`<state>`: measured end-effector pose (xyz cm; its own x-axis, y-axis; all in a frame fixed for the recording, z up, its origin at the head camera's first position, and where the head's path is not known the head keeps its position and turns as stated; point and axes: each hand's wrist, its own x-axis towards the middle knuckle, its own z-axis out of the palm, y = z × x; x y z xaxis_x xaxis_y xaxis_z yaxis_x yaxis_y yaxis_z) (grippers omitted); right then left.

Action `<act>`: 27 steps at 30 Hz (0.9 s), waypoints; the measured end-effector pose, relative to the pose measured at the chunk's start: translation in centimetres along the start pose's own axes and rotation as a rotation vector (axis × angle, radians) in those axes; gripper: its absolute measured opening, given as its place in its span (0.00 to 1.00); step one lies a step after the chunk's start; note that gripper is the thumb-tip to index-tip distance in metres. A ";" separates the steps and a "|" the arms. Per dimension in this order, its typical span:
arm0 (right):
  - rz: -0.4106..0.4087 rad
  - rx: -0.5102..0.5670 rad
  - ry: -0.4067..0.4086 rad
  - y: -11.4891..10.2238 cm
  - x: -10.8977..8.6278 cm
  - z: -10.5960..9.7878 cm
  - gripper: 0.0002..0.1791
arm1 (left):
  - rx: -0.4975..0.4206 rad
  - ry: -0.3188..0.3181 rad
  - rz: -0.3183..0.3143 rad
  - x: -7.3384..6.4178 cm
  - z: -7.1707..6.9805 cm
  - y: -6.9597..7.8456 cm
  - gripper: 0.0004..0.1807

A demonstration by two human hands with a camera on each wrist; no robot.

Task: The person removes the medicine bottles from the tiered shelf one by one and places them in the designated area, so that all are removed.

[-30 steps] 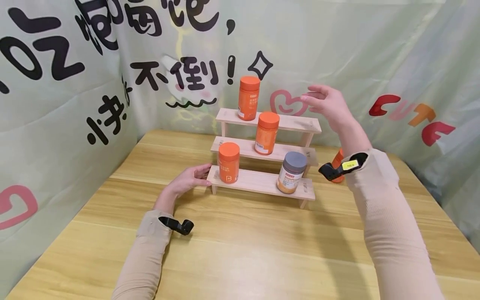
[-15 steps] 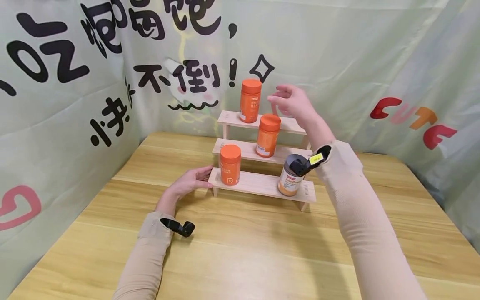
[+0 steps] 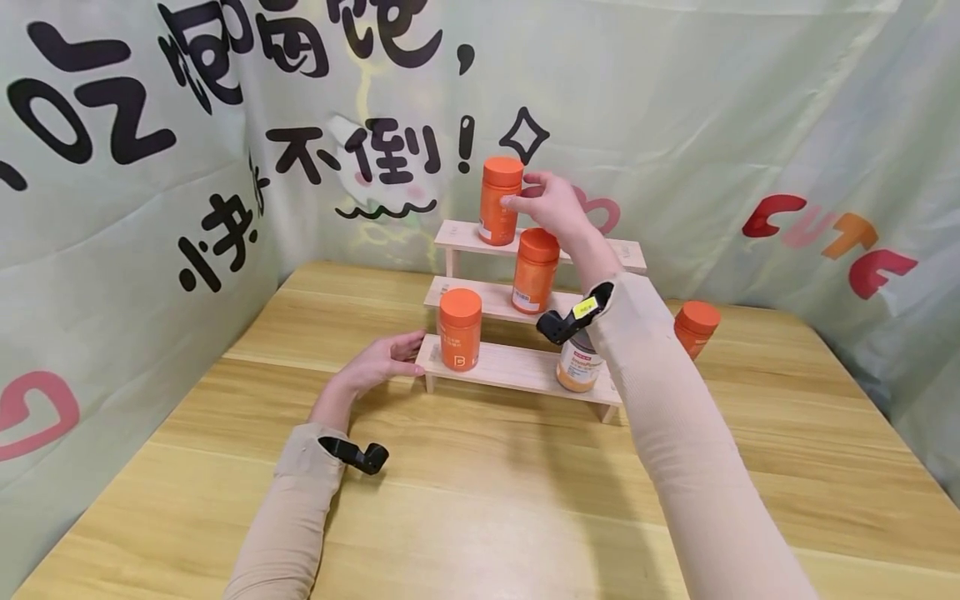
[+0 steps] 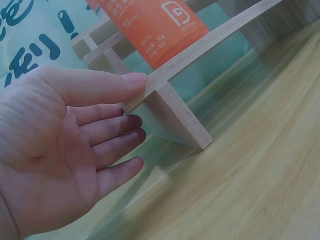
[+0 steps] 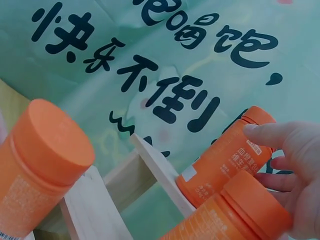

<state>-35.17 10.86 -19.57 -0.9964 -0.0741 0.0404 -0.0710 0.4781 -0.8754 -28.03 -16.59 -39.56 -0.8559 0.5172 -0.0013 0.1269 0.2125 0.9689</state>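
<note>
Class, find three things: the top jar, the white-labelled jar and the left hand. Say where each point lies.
Top jar (image 3: 494, 212): head view, on its orange body.
White-labelled jar (image 3: 579, 365): head view, on its label.
Left hand (image 4: 62, 137): left wrist view, on the palm.

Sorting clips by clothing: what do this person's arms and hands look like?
The left sleeve and right sleeve are long and beige; the left hand and right hand are ungloved. Left wrist camera and right wrist camera are black, the latter with a yellow label.

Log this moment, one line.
right grip at top orange bottle, hold unclear | left grip pinches end of bottom shelf | white-labelled jar partly hidden
</note>
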 end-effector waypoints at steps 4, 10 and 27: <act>-0.006 -0.017 0.001 -0.3 0.1 0.3 0.38 | 0.001 0.001 -0.005 0.0 0.0 -0.1 0.41; -0.033 -0.032 0.006 -0.9 0.3 0.6 0.36 | -0.005 -0.002 0.000 0.1 -0.1 -0.1 0.41; -0.063 -0.070 0.076 -1.1 0.9 2.3 0.31 | -0.015 0.003 0.003 0.0 0.1 -0.1 0.41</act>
<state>-35.91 8.21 -19.66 -0.9903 -0.0403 0.1330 -0.1338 0.5348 -0.8343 -27.95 -16.52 -39.68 -0.8571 0.5152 0.0023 0.1218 0.1984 0.9725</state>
